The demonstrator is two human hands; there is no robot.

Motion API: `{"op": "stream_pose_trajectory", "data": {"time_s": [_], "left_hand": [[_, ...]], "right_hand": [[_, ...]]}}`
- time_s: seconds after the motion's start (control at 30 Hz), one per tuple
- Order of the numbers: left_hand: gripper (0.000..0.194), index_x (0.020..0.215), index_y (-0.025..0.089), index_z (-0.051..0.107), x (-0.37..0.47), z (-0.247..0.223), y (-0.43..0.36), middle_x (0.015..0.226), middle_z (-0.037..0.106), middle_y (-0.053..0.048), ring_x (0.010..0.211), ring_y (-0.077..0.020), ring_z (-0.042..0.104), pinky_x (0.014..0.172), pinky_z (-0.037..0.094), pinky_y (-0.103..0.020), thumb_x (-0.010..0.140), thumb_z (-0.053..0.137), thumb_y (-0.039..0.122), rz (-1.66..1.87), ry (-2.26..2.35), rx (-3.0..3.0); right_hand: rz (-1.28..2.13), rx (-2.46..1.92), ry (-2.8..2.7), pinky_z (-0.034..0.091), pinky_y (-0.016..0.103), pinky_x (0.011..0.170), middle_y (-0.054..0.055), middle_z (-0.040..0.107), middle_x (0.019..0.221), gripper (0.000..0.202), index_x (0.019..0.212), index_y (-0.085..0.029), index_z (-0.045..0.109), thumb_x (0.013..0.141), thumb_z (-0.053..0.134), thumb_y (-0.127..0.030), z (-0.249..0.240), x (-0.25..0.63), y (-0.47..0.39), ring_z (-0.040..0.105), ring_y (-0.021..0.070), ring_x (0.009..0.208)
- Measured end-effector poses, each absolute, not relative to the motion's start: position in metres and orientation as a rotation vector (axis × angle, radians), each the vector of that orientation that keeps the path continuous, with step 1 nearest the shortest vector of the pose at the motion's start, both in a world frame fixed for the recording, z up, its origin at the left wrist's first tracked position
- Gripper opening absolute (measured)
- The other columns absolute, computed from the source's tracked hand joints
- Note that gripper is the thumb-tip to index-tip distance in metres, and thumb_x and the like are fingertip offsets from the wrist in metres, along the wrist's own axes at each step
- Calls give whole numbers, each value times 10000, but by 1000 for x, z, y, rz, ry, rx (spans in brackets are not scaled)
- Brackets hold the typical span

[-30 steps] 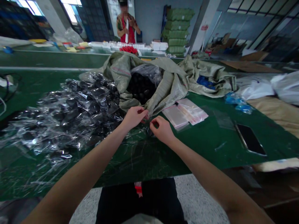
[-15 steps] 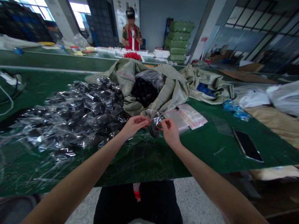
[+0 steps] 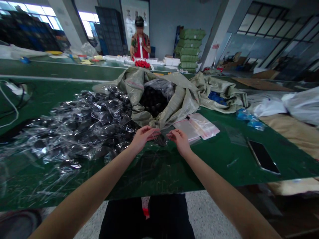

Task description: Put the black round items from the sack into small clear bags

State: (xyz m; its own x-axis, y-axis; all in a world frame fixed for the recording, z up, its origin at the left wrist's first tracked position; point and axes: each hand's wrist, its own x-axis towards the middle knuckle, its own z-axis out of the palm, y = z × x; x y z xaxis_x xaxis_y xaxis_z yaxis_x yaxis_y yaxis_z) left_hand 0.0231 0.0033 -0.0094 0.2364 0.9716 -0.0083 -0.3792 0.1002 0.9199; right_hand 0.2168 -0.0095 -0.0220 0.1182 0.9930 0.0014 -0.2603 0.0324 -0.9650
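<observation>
phone at R, stacked grn bales, person in bkgd

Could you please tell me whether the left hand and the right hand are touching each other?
Apart. The head view shows a gap between the fingertips of the left hand and those of the right hand, with a dark item visible there.

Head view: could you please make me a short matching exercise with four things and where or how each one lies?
1. Phone
2. Pile of wrapped dark pieces
3. Green bales
4. Open sack

A. Stacked in the background
B. Black pieces showing in its mouth
C. Lying flat at the right, dark face up
D. Heaped at the left, in clear plastic

Pairs: 1-C, 2-D, 3-A, 4-B
</observation>
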Motion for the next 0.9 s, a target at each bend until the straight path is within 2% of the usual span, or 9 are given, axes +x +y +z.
{"op": "stream_pose_trajectory", "data": {"time_s": [0.13, 0.27, 0.37, 0.47, 0.53, 0.63, 0.9], "left_hand": [[331, 771, 167, 543, 24, -15, 5, 1020, 748, -89, 921, -227, 719, 849, 538, -364, 703, 787, 381, 1144, 822, 985], [340, 795, 166, 550, 23, -18, 7, 983, 732, -103, 911, -229, 707, 804, 547, -358, 719, 753, 429, 1125, 969, 1049], [312, 871, 169, 578, 22, -13, 10, 947, 692, -87, 854, -208, 670, 769, 544, -357, 748, 725, 415, 1329, 1267, 1396], [197, 941, 183, 616, 29, 2, 13, 996, 660, -83, 912, -202, 628, 841, 521, -369, 819, 672, 327, 1535, 1376, 1980], [125, 953, 193, 653, 37, 12, 16, 1004, 666, -81, 969, -204, 615, 900, 502, -373, 872, 615, 280, 1449, 1234, 2335], [172, 993, 188, 691, 53, 24, 24, 1001, 685, -89, 965, -207, 614, 908, 494, -376, 919, 547, 246, 1203, 1046, 2643], [260, 955, 170, 733, 71, 35, 38, 977, 712, -103, 925, -225, 618, 908, 482, -408, 945, 483, 238, 848, 972, 2933]], "right_hand": [[1214, -1036, -947, 555, 335, 770, 8, 686, 775, 299, 801, -210, 645, 688, 732, -473, -26, 218, -1, 667, 167, 755], [1194, -1013, -987, 564, 326, 740, 12, 696, 727, 323, 780, -202, 668, 664, 754, -491, -30, 217, 7, 669, 166, 718], [1190, -1008, -1009, 580, 353, 741, 18, 710, 739, 328, 807, -200, 679, 671, 749, -490, -31, 216, 11, 684, 178, 726], [1160, -1023, -1047, 593, 387, 746, 16, 710, 739, 306, 843, -211, 685, 694, 735, -473, -31, 215, 12, 692, 193, 730], [1145, -1025, -1069, 597, 398, 753, 14, 707, 737, 302, 881, -217, 690, 700, 730, -455, -30, 215, 12, 692, 196, 728], [1127, -997, -1106, 598, 396, 764, 21, 715, 776, 311, 942, -214, 698, 718, 712, -429, -30, 217, 12, 689, 192, 736], [961, -975, -1290, 580, 380, 765, 31, 719, 899, 201, 941, -233, 710, 823, 604, -356, -29, 224, 12, 673, 200, 806]]}}
